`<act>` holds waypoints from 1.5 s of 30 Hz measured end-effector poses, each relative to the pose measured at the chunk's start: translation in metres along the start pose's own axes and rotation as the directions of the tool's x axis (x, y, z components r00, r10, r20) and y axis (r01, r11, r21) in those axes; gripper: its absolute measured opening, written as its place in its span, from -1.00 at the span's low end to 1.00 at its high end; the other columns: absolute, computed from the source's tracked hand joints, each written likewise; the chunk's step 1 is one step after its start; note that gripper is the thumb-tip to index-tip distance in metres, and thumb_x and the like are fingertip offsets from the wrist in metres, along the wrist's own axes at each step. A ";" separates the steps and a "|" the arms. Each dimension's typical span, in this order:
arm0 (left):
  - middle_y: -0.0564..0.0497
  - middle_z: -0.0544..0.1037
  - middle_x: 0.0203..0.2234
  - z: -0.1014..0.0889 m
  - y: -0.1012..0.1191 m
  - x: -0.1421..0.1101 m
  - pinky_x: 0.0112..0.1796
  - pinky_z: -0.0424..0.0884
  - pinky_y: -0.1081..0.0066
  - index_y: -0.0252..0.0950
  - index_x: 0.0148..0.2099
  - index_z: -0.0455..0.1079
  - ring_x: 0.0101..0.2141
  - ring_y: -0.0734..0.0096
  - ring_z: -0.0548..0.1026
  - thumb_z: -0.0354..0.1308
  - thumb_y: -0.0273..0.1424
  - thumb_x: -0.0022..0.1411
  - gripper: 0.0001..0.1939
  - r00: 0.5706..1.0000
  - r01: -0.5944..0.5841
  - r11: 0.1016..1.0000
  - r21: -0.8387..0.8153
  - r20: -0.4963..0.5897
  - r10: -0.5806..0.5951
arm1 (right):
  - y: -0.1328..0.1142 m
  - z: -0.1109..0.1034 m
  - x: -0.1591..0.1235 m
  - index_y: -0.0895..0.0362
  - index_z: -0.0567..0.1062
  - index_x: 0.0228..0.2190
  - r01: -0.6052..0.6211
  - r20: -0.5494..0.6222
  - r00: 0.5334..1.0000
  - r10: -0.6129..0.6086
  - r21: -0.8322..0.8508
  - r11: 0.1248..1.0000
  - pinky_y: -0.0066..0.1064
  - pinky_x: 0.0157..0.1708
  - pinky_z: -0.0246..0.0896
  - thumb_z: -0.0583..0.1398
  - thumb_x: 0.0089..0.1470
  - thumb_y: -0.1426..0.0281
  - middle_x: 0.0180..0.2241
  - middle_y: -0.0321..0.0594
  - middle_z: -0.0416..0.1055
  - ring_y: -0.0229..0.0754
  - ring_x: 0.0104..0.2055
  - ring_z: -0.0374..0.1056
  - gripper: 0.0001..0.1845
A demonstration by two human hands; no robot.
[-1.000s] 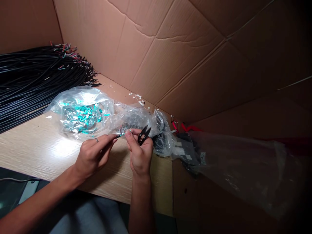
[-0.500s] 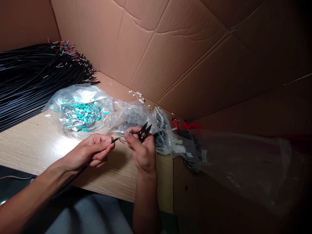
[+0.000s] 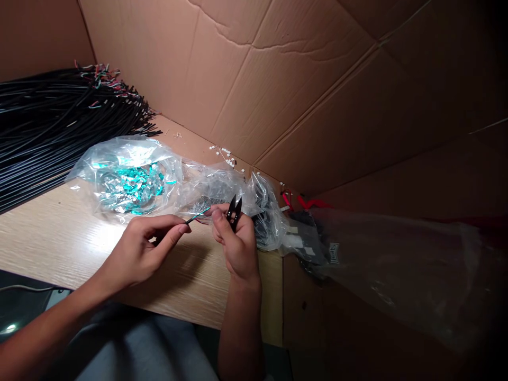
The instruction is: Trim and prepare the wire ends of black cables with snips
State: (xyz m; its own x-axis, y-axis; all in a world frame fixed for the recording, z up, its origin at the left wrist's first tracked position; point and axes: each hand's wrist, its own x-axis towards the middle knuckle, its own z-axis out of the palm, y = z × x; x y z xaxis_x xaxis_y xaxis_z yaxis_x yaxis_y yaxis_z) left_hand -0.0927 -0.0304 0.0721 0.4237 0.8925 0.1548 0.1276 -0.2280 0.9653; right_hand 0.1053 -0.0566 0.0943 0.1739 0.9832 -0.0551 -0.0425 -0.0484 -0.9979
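My left hand (image 3: 145, 251) pinches the end of a black cable (image 3: 189, 221) between thumb and forefinger. A thin teal foil strip (image 3: 202, 213) runs from the cable end to my right hand (image 3: 235, 244), and fine reddish wires hang just below it. The right thumb and forefinger are closed at the strip's far end. Black thread snips (image 3: 234, 212) rest in that same hand, blades pointing up and slightly apart. Past the hands lies a clear plastic bag (image 3: 89, 169) holding teal foil scraps (image 3: 138, 182).
A thick bundle of black cables (image 3: 59, 121) with coloured wire ends lies at the left. More clear bags (image 3: 262, 217) lie in the middle and right. Small white pieces (image 3: 226, 154) are scattered by the cardboard wall (image 3: 222, 79). The wooden table (image 3: 51, 233) ends near my lap.
My left hand has shifted its grip, with fingers now straighter on the cable end. My right hand has moved slightly right, and more of the teal strip shows between the hands.
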 end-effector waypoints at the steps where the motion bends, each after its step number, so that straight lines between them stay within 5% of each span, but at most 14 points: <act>1: 0.05 0.61 -0.40 0.001 -0.001 -0.001 -0.44 0.30 0.54 -0.27 -0.16 0.62 -0.47 0.54 0.43 0.19 -0.27 0.48 -0.76 0.999 -0.035 0.998 0.052 -0.015 0.035 | -0.002 0.001 -0.001 0.13 0.61 -0.23 0.006 -0.017 1.000 -0.007 -0.052 0.999 -0.44 -0.52 -0.08 0.37 0.20 0.09 -0.60 -0.46 0.09 -0.34 -0.55 -0.04 -0.65; 7: 0.08 0.66 -0.44 0.007 -0.001 -0.004 -0.44 0.36 0.53 -0.28 -0.10 0.63 -0.51 0.53 0.53 0.22 -0.36 0.44 -0.84 0.981 -0.144 0.964 0.224 -0.096 0.168 | -0.012 0.012 -0.009 0.14 0.61 -0.28 0.035 -0.062 0.997 -0.049 -0.210 0.977 -0.43 -0.45 0.08 0.36 0.19 0.19 -0.59 -0.48 0.00 -0.32 -0.54 0.01 -0.74; 11: 0.05 0.71 -0.38 0.012 -0.004 -0.005 -0.44 0.36 0.52 -0.31 -0.09 0.60 -0.53 0.55 0.53 0.26 -0.43 0.41 -0.89 0.929 -0.252 0.893 0.373 -0.165 0.331 | -0.009 0.019 -0.012 0.15 0.59 -0.28 0.030 -0.111 0.992 -0.056 -0.224 0.974 -0.45 -0.49 0.04 0.39 0.16 0.20 -0.59 -0.49 -0.05 -0.34 -0.55 -0.01 -0.74; 18: 0.07 0.64 -0.50 0.016 -0.011 -0.003 -0.48 0.28 0.45 -0.32 -0.09 0.57 -0.60 0.53 0.46 0.23 -0.50 0.42 -0.91 0.864 -0.330 0.750 0.573 -0.136 0.484 | -0.004 0.024 -0.007 0.18 0.64 -0.28 -0.001 -0.148 0.988 -0.031 -0.211 0.977 -0.45 -0.53 -0.02 0.38 0.10 0.23 -0.61 -0.50 -0.08 -0.35 -0.55 -0.09 -0.74; 26: 0.09 0.58 -0.55 0.015 -0.011 -0.004 -0.48 0.25 0.44 -0.34 -0.09 0.57 -0.62 0.53 0.42 0.22 -0.49 0.43 -0.90 0.872 -0.317 0.745 0.588 -0.128 0.472 | -0.007 0.024 -0.003 0.17 0.63 -0.37 -0.044 -0.172 0.985 0.008 -0.207 0.977 -0.46 -0.58 -0.04 0.37 0.03 0.20 -0.65 -0.47 -0.03 -0.34 -0.58 -0.04 -0.74; 34: 0.05 0.64 -0.49 0.014 -0.018 -0.002 -0.48 0.29 0.46 -0.33 -0.10 0.53 -0.61 0.52 0.45 0.18 -0.47 0.46 -0.90 0.889 -0.358 0.798 0.486 -0.086 0.451 | 0.003 0.018 0.002 0.14 0.62 -0.46 -0.044 -0.216 0.976 -0.005 -0.222 0.974 -0.44 -0.53 0.08 0.35 0.06 0.18 -0.62 -0.36 0.27 -0.28 -0.54 0.13 -0.73; 39: 0.03 0.64 -0.47 0.012 -0.018 -0.003 -0.42 0.34 0.50 -0.32 -0.10 0.51 -0.53 0.49 0.54 0.10 -0.49 0.48 -0.86 0.908 -0.354 0.833 0.425 -0.058 0.415 | 0.012 0.013 0.006 0.14 0.62 -0.42 -0.041 -0.170 0.985 0.035 -0.028 0.999 -0.45 -0.51 0.08 0.35 0.10 0.16 -0.58 -0.35 0.32 -0.30 -0.53 0.17 -0.71; 45: 0.08 0.53 -0.48 0.010 -0.012 -0.003 -0.42 0.31 0.51 -0.28 -0.21 0.45 -0.51 0.53 0.44 0.03 -0.44 0.51 -0.78 0.981 -0.189 0.961 0.202 -0.008 0.195 | 0.003 0.009 0.007 0.14 0.54 -0.41 -0.192 -0.015 0.980 0.200 0.223 0.956 -0.50 -0.60 -0.19 0.42 -0.07 0.29 -0.62 -0.48 0.20 -0.42 -0.60 -0.08 -0.76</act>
State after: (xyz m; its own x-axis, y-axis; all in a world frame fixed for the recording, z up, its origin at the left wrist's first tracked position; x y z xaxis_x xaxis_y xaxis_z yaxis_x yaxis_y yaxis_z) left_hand -0.0869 -0.0344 0.0575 0.4337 0.8340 0.3412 0.2233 -0.4664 0.8559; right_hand 0.0979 -0.0484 0.0914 0.1763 0.9510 -0.2540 -0.2935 -0.1955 -0.9357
